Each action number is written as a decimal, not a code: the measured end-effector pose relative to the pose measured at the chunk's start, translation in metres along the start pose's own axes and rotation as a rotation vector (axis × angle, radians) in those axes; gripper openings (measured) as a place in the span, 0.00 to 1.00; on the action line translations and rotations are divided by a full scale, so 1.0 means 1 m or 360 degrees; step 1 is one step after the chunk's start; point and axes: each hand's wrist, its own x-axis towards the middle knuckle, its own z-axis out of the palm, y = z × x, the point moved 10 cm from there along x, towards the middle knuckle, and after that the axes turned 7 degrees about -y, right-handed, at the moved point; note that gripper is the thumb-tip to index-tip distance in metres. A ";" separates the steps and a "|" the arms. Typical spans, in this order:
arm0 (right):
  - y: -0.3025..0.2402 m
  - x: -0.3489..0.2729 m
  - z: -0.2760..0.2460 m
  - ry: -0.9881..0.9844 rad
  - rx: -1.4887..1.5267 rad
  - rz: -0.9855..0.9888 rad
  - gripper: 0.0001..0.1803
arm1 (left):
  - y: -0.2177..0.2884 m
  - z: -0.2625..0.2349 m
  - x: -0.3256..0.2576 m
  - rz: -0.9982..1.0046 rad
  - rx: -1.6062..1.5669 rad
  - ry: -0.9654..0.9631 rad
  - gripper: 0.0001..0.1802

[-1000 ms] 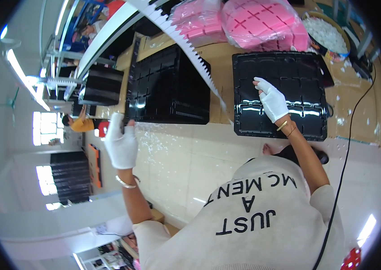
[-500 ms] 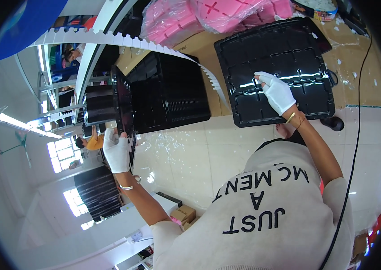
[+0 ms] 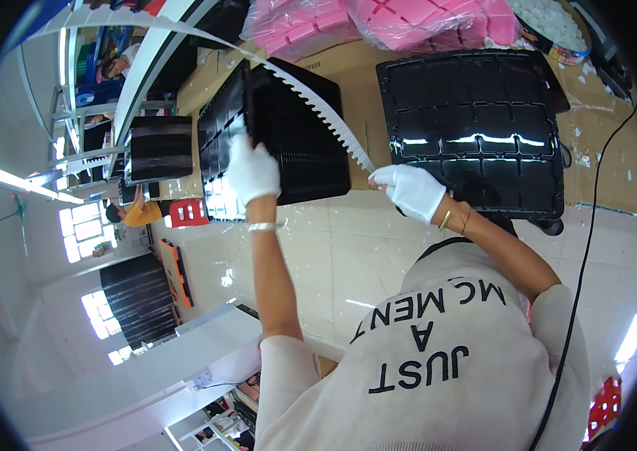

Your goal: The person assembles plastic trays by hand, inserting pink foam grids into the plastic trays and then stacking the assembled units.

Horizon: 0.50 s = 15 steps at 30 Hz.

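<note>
The person's left hand (image 3: 252,171), in a white glove, is clamped on the near edge of a stack of black moulded plastic trays (image 3: 288,135), tipping the top one up on its side. The right hand (image 3: 412,189), gloved the same, is pinched shut on the end of a long white strip with a saw-toothed edge (image 3: 311,98), which arcs up and away past the left hand toward a rack overhead. Just beyond the right hand lies a single glossy black compartment tray (image 3: 476,135), flat on the surface. By the look of it the strip is being drawn in while a tray is lifted off the stack; I would judge the next move calls for keeping the strip taut and freeing the top tray cleanly from the ones beneath. The cardboard-covered surface (image 3: 611,150) carries bags of pink foam blocks (image 3: 378,22) well beyond both hands and a round tub of small white pieces (image 3: 555,22) off past the right one; a black cable (image 3: 596,225) trails down on that side. Out past the left hand another worker in a yellow top (image 3: 138,214) sits near a red stool (image 3: 187,213).
</note>
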 end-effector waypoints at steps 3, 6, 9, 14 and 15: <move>0.000 -0.010 0.012 -0.0219 0.0122 0.0200 0.15 | 0.020 0.051 0.016 -0.0147 0.0175 -0.0316 0.11; 0.003 -0.023 0.002 -0.0064 0.0136 0.0099 0.14 | 0.031 0.059 0.020 -0.0151 0.0217 -0.0323 0.13; 0.019 -0.032 -0.006 -0.0034 0.0080 0.0194 0.14 | 0.026 0.060 0.030 -0.0133 0.0339 -0.0399 0.15; 0.035 -0.043 -0.018 0.0057 0.0102 0.0277 0.14 | 0.014 0.065 0.026 -0.0194 0.0447 -0.0530 0.18; 0.035 -0.043 -0.018 0.0031 0.0090 0.0296 0.14 | 0.015 0.066 0.023 -0.0137 0.0470 -0.0517 0.16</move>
